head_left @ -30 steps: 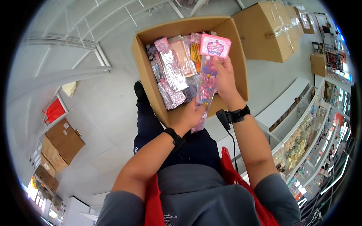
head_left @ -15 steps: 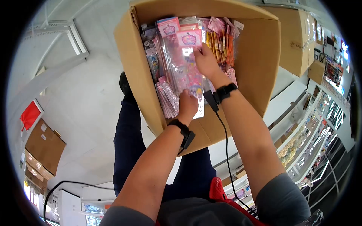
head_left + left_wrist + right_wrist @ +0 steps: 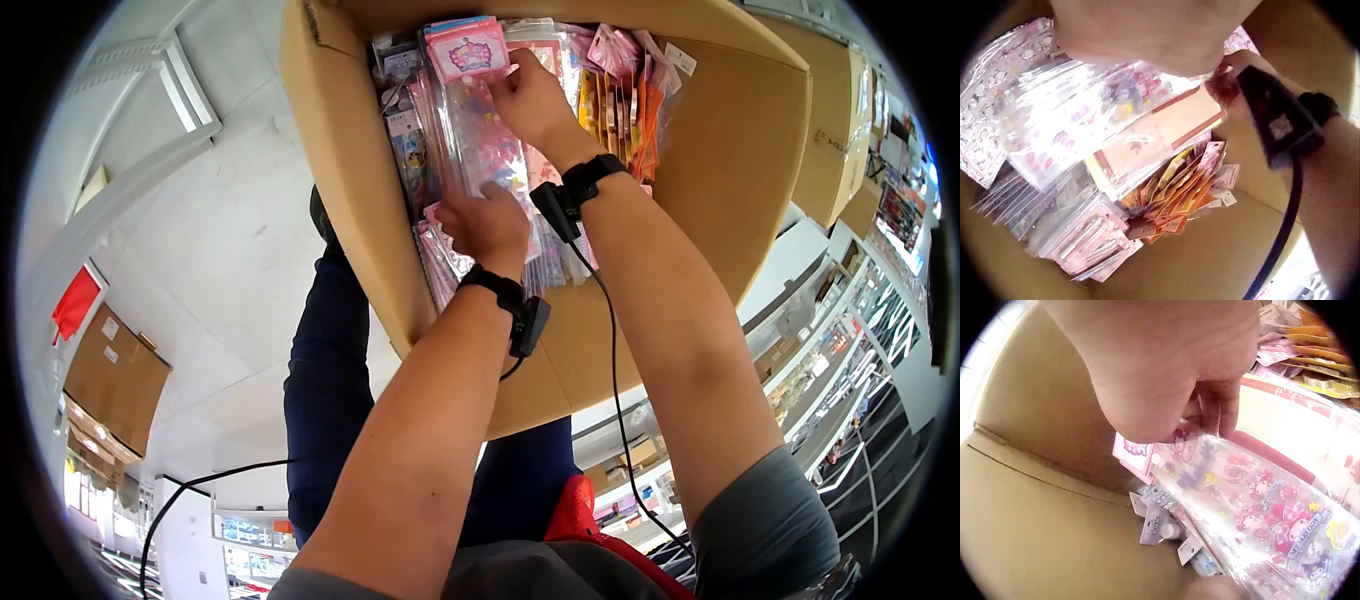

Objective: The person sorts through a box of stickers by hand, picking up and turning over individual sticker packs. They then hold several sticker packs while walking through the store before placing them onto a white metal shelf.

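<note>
A clear plastic sticker pack (image 3: 480, 125) with pink cartoon prints and a pink header card (image 3: 470, 52) lies over other packs in a cardboard box (image 3: 545, 375). My right hand (image 3: 537, 105) pinches its clear upper edge just below the header, as the right wrist view shows with the pack (image 3: 1279, 515) between thumb and fingers. My left hand (image 3: 487, 228) rests across the lower part of the pack, thumb and fingers apart. The left wrist view shows only the blurred base of this hand (image 3: 1154, 31), its fingertips hidden.
Orange and yellow packets (image 3: 620, 110) stand in a row at the right inside the box. Narrow packs with tags (image 3: 405, 140) line its left wall. A cable (image 3: 615, 350) hangs from the right wrist. Another large carton (image 3: 815, 110) stands beyond the box at right.
The sticker pack has gone from above the box down onto the packs inside, shifting left. Both hands moved with it; the left thumb has come away from the pack's lower end.
</note>
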A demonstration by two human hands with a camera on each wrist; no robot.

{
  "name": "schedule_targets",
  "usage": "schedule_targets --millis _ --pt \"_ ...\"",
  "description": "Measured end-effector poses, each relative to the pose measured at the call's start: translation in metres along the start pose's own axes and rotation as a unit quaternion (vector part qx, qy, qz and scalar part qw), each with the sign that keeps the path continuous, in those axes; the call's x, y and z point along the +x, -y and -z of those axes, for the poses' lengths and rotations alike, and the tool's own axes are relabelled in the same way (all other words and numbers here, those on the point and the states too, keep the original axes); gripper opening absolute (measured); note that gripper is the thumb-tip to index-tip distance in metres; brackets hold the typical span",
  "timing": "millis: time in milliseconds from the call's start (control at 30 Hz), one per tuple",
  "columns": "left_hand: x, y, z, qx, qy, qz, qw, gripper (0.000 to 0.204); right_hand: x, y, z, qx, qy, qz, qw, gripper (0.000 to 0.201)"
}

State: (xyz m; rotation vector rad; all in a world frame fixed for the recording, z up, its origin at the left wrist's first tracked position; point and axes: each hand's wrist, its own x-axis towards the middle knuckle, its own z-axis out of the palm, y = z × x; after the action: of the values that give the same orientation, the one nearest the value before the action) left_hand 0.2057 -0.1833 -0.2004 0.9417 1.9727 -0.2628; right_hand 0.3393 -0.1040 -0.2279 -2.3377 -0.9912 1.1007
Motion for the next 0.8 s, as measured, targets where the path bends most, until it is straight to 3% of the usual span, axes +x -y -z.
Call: schedule_targets --millis 100,333,433,467,500,600,700,800 --pt "0.025 -0.027 0.01 -0.119 -0.053 -0.047 0.99 0.073 -0.003 0.004 0.005 0.002 -0.033 -0.019 0.999 0.042" --pt "0.093 -0.079 -0.013 -0.171 -0.117 -0.233 0.95 0.067 0.016 -0.025 -0.011 0.085 -0.087 -0.001 0.993 0.071" --pt "0.109 -0.093 -0.012 -0.242 -0.02 -0.3 0.922 0.063 0.038 -0.047 -0.037 0.22 -0.057 -0.026 0.973 0.082" --pt "0.124 -0.095 -0.023 -0.282 -0.009 -0.317 0.906 0.049 0.038 -0.042 -0.035 0.291 -0.027 -0.045 0.955 0.085" --pt "0.121 -0.098 -0.022 -0.281 -0.002 -0.317 0.906 0.049 0.038 -0.036 -0.032 0.359 0.002 -0.065 0.931 0.087" --pt "0.112 -0.103 -0.016 -0.287 0.027 -0.311 0.905 0.051 0.049 -0.037 -0.035 0.337 0.066 -0.044 0.938 0.089" --pt "0.118 -0.102 -0.016 -0.3 0.054 -0.309 0.901 0.057 0.051 -0.04 -0.047 0.351 0.038 -0.07 0.933 0.089" --pt "0.115 -0.1 -0.015 -0.277 0.044 -0.3 0.912 0.069 0.037 -0.04 -0.041 0.285 0.008 -0.036 0.958 0.087"
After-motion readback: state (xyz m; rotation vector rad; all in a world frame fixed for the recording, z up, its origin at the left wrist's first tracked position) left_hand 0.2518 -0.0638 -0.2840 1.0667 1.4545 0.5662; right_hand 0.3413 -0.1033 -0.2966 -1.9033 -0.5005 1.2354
